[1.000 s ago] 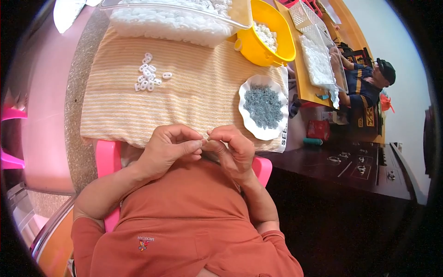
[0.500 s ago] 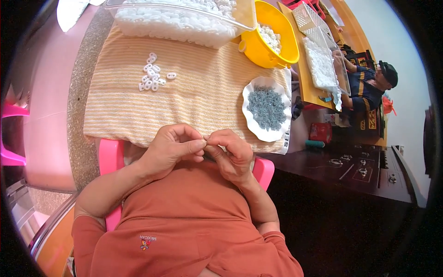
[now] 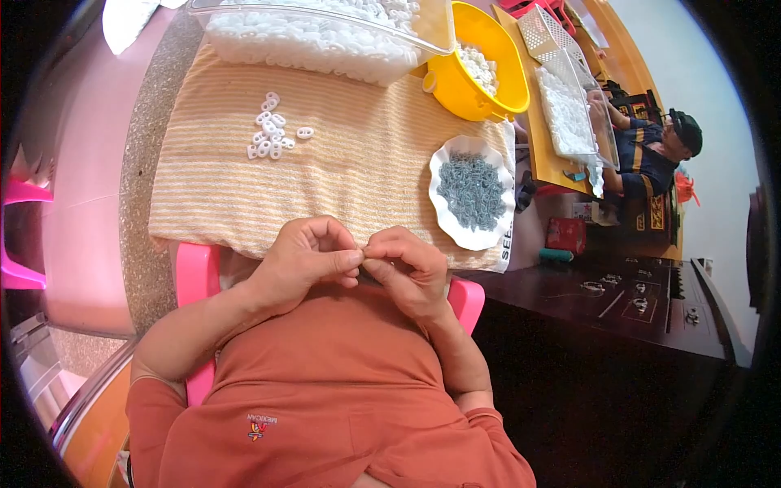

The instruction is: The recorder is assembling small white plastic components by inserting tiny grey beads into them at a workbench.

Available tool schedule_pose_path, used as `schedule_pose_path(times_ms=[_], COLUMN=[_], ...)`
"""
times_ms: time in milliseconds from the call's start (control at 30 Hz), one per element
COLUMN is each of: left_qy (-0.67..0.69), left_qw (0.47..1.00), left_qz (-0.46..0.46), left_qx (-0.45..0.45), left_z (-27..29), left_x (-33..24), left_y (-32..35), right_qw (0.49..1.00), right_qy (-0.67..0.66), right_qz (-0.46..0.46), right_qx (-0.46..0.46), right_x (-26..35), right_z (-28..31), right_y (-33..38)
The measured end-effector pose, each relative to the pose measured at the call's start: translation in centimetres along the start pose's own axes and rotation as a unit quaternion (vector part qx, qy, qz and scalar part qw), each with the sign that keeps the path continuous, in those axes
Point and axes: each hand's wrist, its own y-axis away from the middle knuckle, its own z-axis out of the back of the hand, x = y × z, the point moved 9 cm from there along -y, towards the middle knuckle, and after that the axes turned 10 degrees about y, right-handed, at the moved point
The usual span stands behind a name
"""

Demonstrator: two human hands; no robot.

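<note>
My left hand and my right hand meet fingertip to fingertip over my lap, just off the near edge of the striped cloth. Both are closed in a pinch. Whatever sits between the fingertips is too small and too covered to make out. Ahead on the cloth lies a loose cluster of small white two-holed plastic pieces. To the right, a white scalloped dish holds a heap of small grey-blue metal-looking parts.
A clear plastic bin full of white pieces stands at the cloth's far edge. Beside it is a yellow bucket with more white pieces. A co-worker sits at another table with a white-filled tray. A dark wooden cabinet stands right.
My hands stay together in almost the same place, with a slight shift of the right hand's fingers. The white pieces and the dish look unchanged.
</note>
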Motion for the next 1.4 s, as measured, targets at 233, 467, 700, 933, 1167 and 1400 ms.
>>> schedule_pose_path(times_ms=[233,467,700,933,1167,1400], left_qy=[-0.132,-0.197,-0.187,-0.191,-0.178,-0.132], left_qw=[0.985,0.968,0.971,0.971,0.975,0.986], left_qz=[-0.112,-0.156,-0.151,-0.145,-0.133,-0.103], left_qx=[0.004,-0.003,0.001,0.000,0.000,-0.023], left_z=[-0.8,-1.3,-1.3,-1.1,-1.0,-0.2], left_x=[-1.9,-2.4,-2.3,-1.9,-1.7,-1.3], left_y=[0.5,1.0,0.9,0.9,0.7,0.5], right_qw=[0.983,0.982,0.992,0.990,0.895,0.979], right_qy=[-0.107,-0.114,-0.072,-0.031,0.339,0.171], right_qz=[-0.147,-0.144,-0.104,-0.113,-0.043,-0.019], right_qx=[0.029,0.037,0.020,-0.076,-0.287,-0.111], right_x=[-2.1,-2.3,-1.7,-2.0,-1.3,0.7], right_z=[-1.0,-1.1,-0.6,1.9,9.9,4.4], right_y=[0.5,0.6,0.4,0.8,1.2,0.2])
